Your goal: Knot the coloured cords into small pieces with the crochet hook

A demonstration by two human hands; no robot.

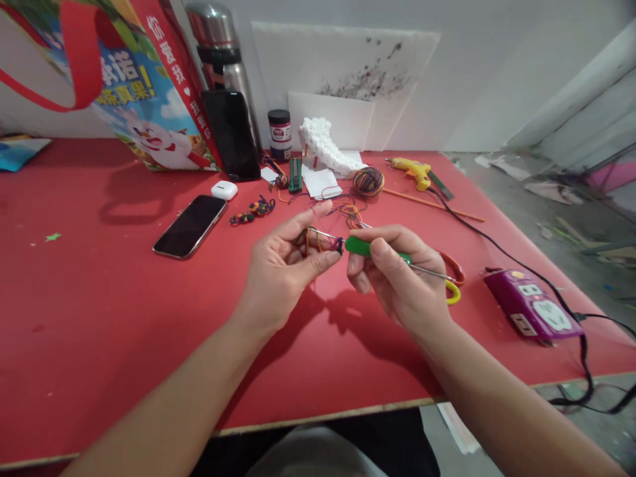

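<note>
My left hand (278, 271) pinches a small crocheted piece (338, 246) of dark purple yarn between thumb and fingers, with strands of multicoloured yarn (307, 242) running over the fingers. In my right hand (402, 271) is a crochet hook (358, 246) with a green grip. The hook's thin metal shaft reaches left, to the piece at my left fingertips. Scissors with red and yellow handles (453, 291) lie on the table, partly hidden behind my right hand. Beyond my hands sits a multicoloured yarn ball (368, 181), with loose strands near it.
On the red table (99, 318) are a smartphone (191, 225), an earbud case (224, 191), a finished-looking yarn strip (253, 211), and a yellow glue gun (410, 171). A purple power box (534, 305) with cables stands right. A gift bag (154, 126) and steel flask (213, 30) stand behind.
</note>
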